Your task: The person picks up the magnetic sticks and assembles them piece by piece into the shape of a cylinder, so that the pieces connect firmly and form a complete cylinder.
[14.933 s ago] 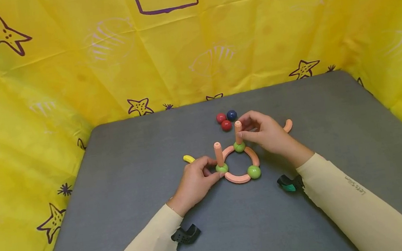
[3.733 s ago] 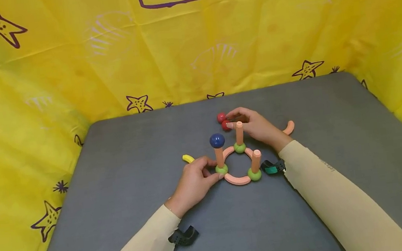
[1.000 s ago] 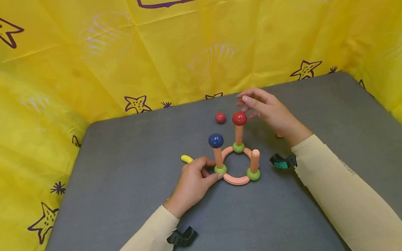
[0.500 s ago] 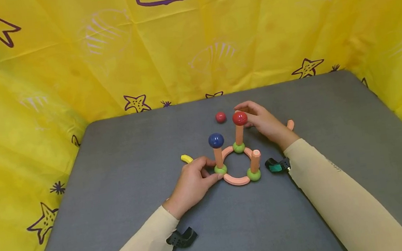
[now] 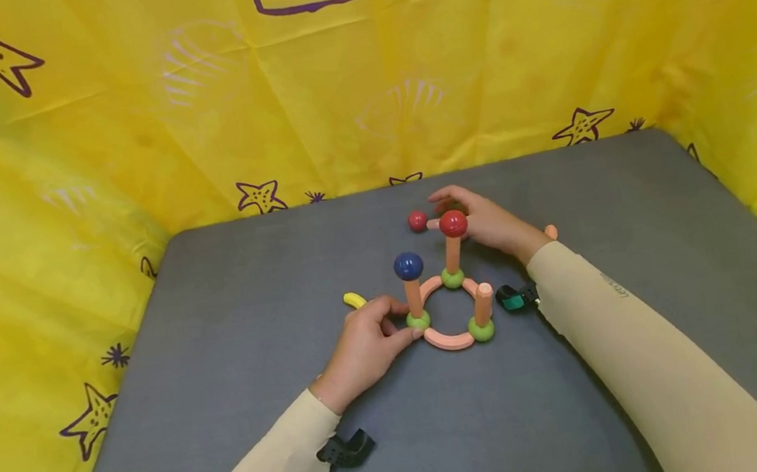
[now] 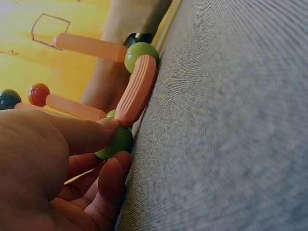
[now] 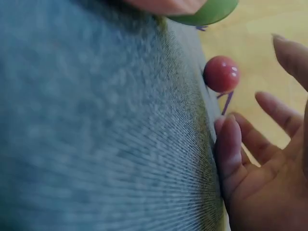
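My left hand pinches a green ball at the left corner of a ring of curved salmon bars. An upright rod rises from that ball, topped by a blue ball. At the back corner, a red ball caps another rod. The front right rod stands bare on its green ball. Behind the ring, my right hand reaches with spread fingers beside a loose red ball; a gap shows between them in the right wrist view.
A yellow curved piece lies left of the ring, partly behind my left hand. Past my right forearm, a salmon piece shows. Yellow patterned cloth hangs around the grey table.
Since the oldest frame, a third rod has gone up, and a blue and a red ball now top two rods. Lately my right hand has moved from the red-topped rod toward the loose ball.
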Tool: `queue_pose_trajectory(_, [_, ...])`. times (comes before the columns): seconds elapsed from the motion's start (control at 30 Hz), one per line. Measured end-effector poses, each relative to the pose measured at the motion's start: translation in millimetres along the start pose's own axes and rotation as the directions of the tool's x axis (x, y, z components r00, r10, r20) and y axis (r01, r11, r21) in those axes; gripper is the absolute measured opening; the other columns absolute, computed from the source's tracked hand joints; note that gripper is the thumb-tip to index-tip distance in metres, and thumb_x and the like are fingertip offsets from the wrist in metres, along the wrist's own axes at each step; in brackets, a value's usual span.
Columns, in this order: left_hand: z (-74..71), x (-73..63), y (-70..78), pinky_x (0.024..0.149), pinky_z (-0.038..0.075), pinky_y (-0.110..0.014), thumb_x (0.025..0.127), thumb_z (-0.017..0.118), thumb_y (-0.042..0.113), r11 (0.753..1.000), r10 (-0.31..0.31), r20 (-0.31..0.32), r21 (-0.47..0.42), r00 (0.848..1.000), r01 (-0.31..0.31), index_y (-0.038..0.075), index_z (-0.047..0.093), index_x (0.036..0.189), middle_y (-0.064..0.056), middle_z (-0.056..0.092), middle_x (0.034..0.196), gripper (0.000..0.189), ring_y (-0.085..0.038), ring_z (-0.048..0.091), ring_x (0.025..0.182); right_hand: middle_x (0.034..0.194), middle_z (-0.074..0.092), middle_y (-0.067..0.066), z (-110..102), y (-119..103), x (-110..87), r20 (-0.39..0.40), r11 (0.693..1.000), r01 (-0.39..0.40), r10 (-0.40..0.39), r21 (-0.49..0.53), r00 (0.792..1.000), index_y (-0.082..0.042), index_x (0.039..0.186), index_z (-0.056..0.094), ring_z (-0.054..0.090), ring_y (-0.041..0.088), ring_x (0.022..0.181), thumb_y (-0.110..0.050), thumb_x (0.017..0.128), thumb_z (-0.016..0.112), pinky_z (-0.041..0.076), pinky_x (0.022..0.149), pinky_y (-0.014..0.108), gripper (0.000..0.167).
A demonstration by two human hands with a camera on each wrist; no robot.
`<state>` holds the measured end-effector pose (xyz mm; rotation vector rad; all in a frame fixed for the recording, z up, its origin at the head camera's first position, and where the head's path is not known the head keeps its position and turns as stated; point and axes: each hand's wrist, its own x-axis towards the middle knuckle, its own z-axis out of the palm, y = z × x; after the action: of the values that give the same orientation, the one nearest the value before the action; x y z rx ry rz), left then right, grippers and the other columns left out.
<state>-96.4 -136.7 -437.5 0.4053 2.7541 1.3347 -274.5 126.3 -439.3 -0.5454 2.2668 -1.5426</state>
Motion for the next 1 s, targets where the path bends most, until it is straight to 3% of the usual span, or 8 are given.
queue_pose_trajectory(0.1, [0.3, -0.4, -0.2, 0.059, 0.051, -0.032, 0.093, 0.091, 0.018, 1.000, 0.002, 0.004, -0.004, 1.000, -0.002, 0.010, 0.076, 0.114, 0.008, 0.065, 0.081, 0.026, -0.010, 0.059, 0.067, 0.156, 0.052, 0.016, 0.5, -3.0, 5.7, 0.080, 0.992, 0.056, -0.047, -0.114, 0.996, -0.011, 0.161, 0.048, 0.046, 0.038, 0.144, -0.034, 0.103, 0.078, 0.039, 0.114, 0.062, 0.070])
queue_pose_trajectory(0.27, [-0.3, -0.5, 0.9, 0.059, 0.050, -0.031, 0.093, 0.091, 0.018, 1.000, -0.004, 0.009, -0.004, 1.000, 0.004, 0.010, 0.076, 0.114, 0.007, 0.065, 0.082, 0.026, -0.011, 0.059, 0.067, 0.153, 0.052, 0.017, 4.2, -8.7, 11.0, 0.205, 0.947, 0.200, -0.150, -0.251, 0.967, -0.005, 0.159, 0.050, 0.042, 0.037, 0.146, -0.025, 0.102, 0.080, 0.030, 0.121, 0.061, 0.068])
queue_pose_trajectory(0.4, [-0.4, -0.2, 1.3, 0.058, 0.049, -0.031, 0.094, 0.091, 0.018, 1.000, -0.006, 0.009, 0.004, 1.000, 0.006, 0.010, 0.076, 0.113, 0.007, 0.064, 0.081, 0.025, -0.011, 0.059, 0.067, 0.135, 0.059, 0.018, 6.3, -9.4, 12.1, 0.195, 0.919, 0.238, -0.182, -0.315, 0.964, -0.001, 0.139, 0.066, 0.051, 0.038, 0.128, -0.011, 0.102, 0.078, 0.041, 0.111, 0.056, 0.040])
queue_pose_trajectory(0.5, [0.0, -0.3, 1.0, 0.058, 0.049, -0.030, 0.094, 0.091, 0.018, 1.000, -0.006, 0.005, 0.004, 1.000, 0.006, 0.010, 0.076, 0.113, 0.007, 0.064, 0.081, 0.026, -0.010, 0.058, 0.067, 0.121, 0.061, 0.017, 5.5, -8.4, 12.6, 0.153, 0.910, 0.206, -0.161, -0.359, 0.975, -0.002, 0.126, 0.071, 0.055, 0.037, 0.115, -0.008, 0.101, 0.077, 0.045, 0.103, 0.054, 0.026])
queue_pose_trajectory(0.67, [0.3, -0.5, 0.8, 0.058, 0.049, -0.030, 0.093, 0.091, 0.018, 1.000, -0.002, -0.001, 0.000, 1.000, 0.002, 0.009, 0.076, 0.113, 0.007, 0.065, 0.082, 0.026, -0.010, 0.059, 0.067, 0.124, 0.067, 0.016, -0.8, -9.9, 10.8, 0.062, 0.953, 0.100, -0.085, -0.286, 0.994, -0.003, 0.130, 0.070, 0.059, 0.036, 0.115, -0.010, 0.101, 0.078, 0.045, 0.106, 0.053, 0.031])
queue_pose_trajectory(0.8, [0.4, -0.2, 0.3, 0.058, 0.050, -0.031, 0.093, 0.091, 0.018, 1.000, -0.001, -0.004, 0.001, 1.000, 0.001, 0.009, 0.077, 0.113, 0.008, 0.065, 0.083, 0.026, -0.010, 0.059, 0.067, 0.125, 0.066, 0.016, -7.8, -20.7, 1.1, -0.037, 0.987, 0.039, -0.045, -0.153, 0.998, -0.003, 0.133, 0.069, 0.059, 0.036, 0.109, -0.009, 0.102, 0.077, 0.052, 0.093, 0.049, 0.032])
queue_pose_trajectory(0.9, [0.4, -0.4, 1.2, 0.059, 0.051, -0.031, 0.093, 0.091, 0.018, 1.000, -0.006, -0.002, 0.001, 1.000, 0.006, 0.009, 0.077, 0.114, 0.008, 0.066, 0.084, 0.027, -0.010, 0.059, 0.068, 0.125, 0.065, 0.015, -13.9, -32.1, -11.3, -0.096, 0.996, 0.048, -0.055, -0.073, 0.994, -0.006, 0.134, 0.069, 0.059, 0.034, 0.106, -0.010, 0.104, 0.075, 0.054, 0.084, 0.043, 0.031])
queue_pose_trajectory(1.0, [-0.7, -0.7, 1.8, 0.059, 0.051, -0.031, 0.093, 0.091, 0.018, 1.000, -0.011, 0.001, 0.003, 1.000, 0.011, 0.009, 0.077, 0.115, 0.007, 0.066, 0.085, 0.028, -0.011, 0.060, 0.068, 0.125, 0.065, 0.014, -20.9, -44.3, -23.0, -0.133, 0.992, 0.115, -0.119, -0.044, 0.984, -0.007, 0.133, 0.068, 0.060, 0.032, 0.107, -0.011, 0.104, 0.076, 0.055, 0.084, 0.037, 0.030])
